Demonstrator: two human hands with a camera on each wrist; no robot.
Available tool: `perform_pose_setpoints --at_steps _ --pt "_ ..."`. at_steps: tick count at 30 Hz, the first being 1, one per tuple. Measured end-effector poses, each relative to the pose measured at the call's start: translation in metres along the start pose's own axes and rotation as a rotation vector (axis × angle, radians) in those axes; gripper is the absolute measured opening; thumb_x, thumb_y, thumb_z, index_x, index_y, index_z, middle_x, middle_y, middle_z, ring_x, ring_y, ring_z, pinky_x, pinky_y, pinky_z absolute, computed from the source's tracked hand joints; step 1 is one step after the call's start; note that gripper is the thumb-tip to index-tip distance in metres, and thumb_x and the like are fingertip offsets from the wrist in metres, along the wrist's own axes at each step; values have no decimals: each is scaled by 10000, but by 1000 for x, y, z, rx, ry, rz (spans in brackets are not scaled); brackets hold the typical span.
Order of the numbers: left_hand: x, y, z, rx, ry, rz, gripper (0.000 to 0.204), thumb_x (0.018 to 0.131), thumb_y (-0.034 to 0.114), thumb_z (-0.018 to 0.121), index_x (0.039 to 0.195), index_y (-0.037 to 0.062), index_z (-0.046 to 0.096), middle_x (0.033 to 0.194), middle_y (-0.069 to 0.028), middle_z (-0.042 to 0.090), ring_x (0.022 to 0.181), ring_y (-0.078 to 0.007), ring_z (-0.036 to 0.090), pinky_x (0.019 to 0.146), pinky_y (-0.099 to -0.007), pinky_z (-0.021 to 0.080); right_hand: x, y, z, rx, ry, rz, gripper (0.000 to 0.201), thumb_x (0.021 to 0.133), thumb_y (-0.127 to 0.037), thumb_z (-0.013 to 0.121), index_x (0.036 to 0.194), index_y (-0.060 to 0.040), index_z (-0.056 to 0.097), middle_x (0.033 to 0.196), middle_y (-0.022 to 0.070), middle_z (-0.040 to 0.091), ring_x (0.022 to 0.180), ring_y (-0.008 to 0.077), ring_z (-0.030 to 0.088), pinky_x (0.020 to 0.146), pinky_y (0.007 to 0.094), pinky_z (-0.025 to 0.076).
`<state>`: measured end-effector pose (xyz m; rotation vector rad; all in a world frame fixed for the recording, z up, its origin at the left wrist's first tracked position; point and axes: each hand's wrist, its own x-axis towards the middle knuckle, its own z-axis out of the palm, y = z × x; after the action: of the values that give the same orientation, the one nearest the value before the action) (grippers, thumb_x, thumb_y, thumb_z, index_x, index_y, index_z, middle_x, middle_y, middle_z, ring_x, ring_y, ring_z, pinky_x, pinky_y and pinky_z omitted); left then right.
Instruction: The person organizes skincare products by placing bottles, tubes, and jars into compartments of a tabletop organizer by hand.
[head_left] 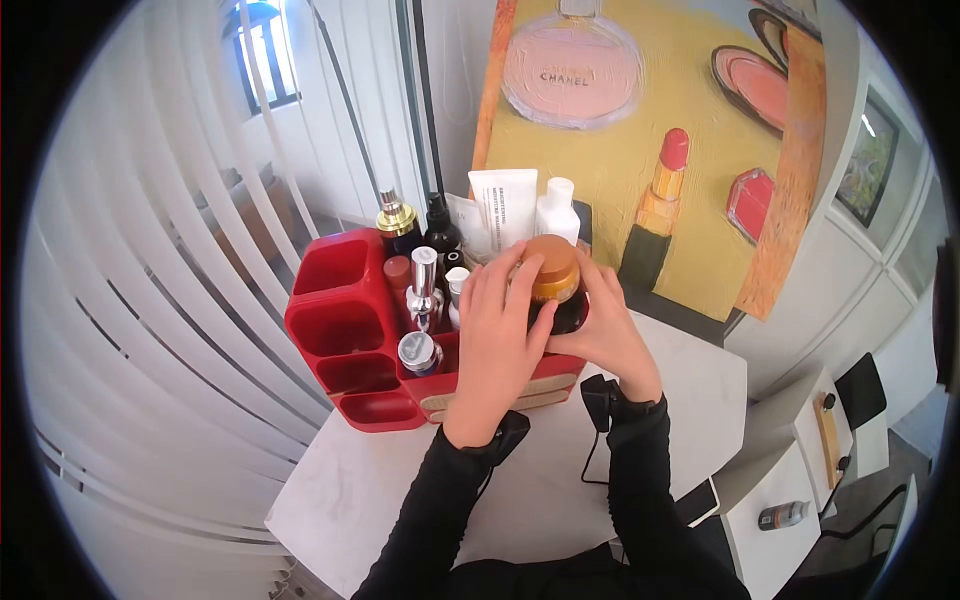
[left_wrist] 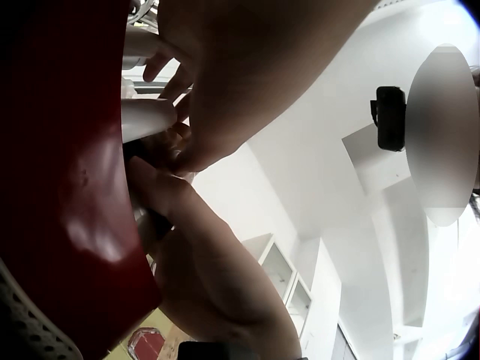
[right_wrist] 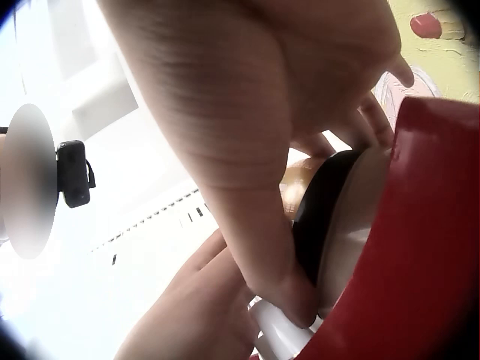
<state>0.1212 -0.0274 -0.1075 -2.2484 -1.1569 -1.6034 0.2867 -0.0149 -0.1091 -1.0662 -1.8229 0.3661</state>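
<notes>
Both hands, left [head_left: 497,330] and right [head_left: 605,335], clasp the jar [head_left: 555,285] (amber lid, dark body) over the red organizer [head_left: 345,330] on the bench [head_left: 380,490].

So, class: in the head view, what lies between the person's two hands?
In the head view, a dark jar with an amber-gold lid sits between the left hand and the right hand, above the red organiser. Both hands grip it.
</notes>
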Motion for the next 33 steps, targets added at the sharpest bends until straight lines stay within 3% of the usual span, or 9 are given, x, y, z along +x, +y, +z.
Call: perform_pose_setpoints --at_steps 2,5,9,17,33 --pt "1 -2 0 8 -6 -23 522 827 107 735 1311 54 546 1388 -139 531 1219 -353 531 1032 -453 409 -1 -2 3 -157 -6 -21 1077 583 -302 871 1504 -64 366 1234 141 622 1252 334 463 1179 587 153" --pt "-3 -2 -2 5 -20 -36 525 812 102 749 1299 60 558 1362 -135 545 1182 -350 547 1011 -451 425 -4 -6 0 -243 -68 -38 1147 586 -333 872 1548 -89 298 1270 142 601 1279 340 436 1162 658 65" --pt "-3 -1 0 26 -43 -12 523 799 103 758 1289 69 576 1345 -131 555 1151 -346 556 995 -442 438 -7 -4 -1 -319 -89 10 1154 602 -342 864 1558 -78 273 1291 161 579 1306 344 425 1167 652 64" --pt "-4 -2 -2 2 -75 -13 498 815 92 746 1294 89 609 1354 -120 562 1149 -313 596 966 -419 467 -12 5 -11 -288 -139 -30 1085 654 -450 880 1496 2 364 1304 188 553 1326 348 419 1169 644 102" --pt "-1 0 -13 -174 -38 -16 390 823 32 709 1208 50 655 1312 -149 579 1128 -327 597 948 -390 496 -9 0 -12 -232 -174 14 1078 665 -439 874 1511 -28 348 1310 195 549 1329 356 421 1177 626 130"
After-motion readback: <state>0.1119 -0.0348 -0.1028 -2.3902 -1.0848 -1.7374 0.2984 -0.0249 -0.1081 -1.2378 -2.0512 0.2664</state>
